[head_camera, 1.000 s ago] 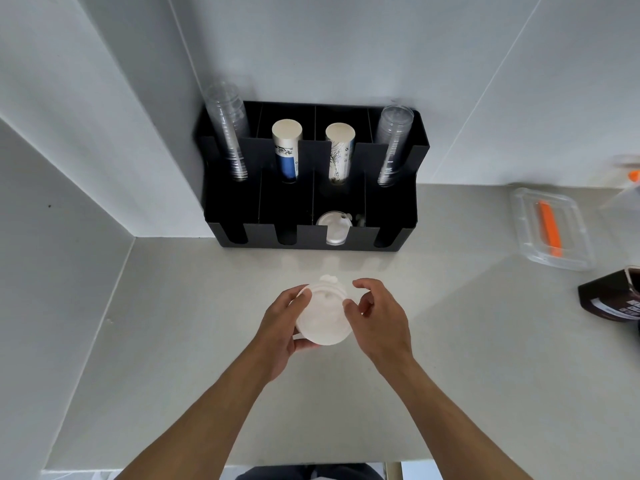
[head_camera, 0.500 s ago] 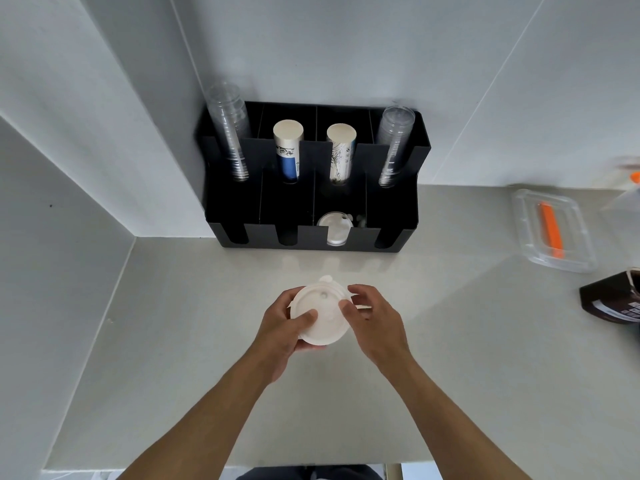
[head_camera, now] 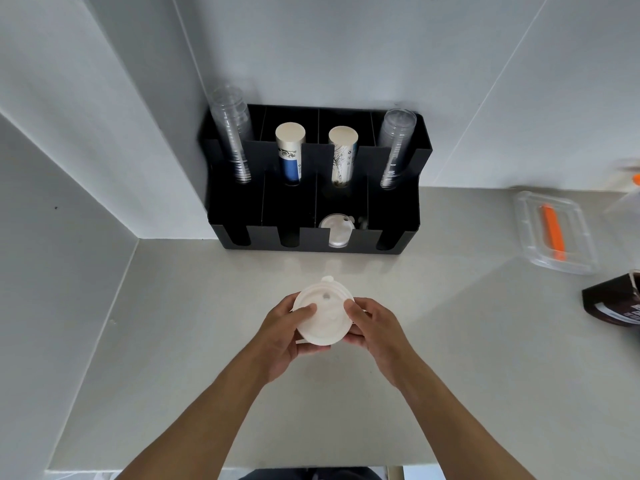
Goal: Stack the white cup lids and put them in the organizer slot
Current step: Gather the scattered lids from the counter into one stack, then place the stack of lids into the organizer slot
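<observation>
A stack of white cup lids (head_camera: 323, 315) hangs above the counter, held between both hands with its flat top turned up toward me. My left hand (head_camera: 282, 336) grips the stack's left side, thumb on top. My right hand (head_camera: 372, 329) clasps the right rim. Straight behind stands the black organizer (head_camera: 313, 242) against the wall. One white lid (head_camera: 336, 230) lies in its third front slot from the left; the other front slots look dark.
The organizer's back row holds two clear cup stacks (head_camera: 232, 131) and two paper cup stacks (head_camera: 289, 152). At right lie a clear plastic container (head_camera: 554, 232) with an orange item and a dark brown box (head_camera: 611, 303). A wall juts out at left.
The lid stack has tilted from edge-on to flat top facing up and shifted slightly left. Both hands have closed tighter around it, the left thumb now on top.
</observation>
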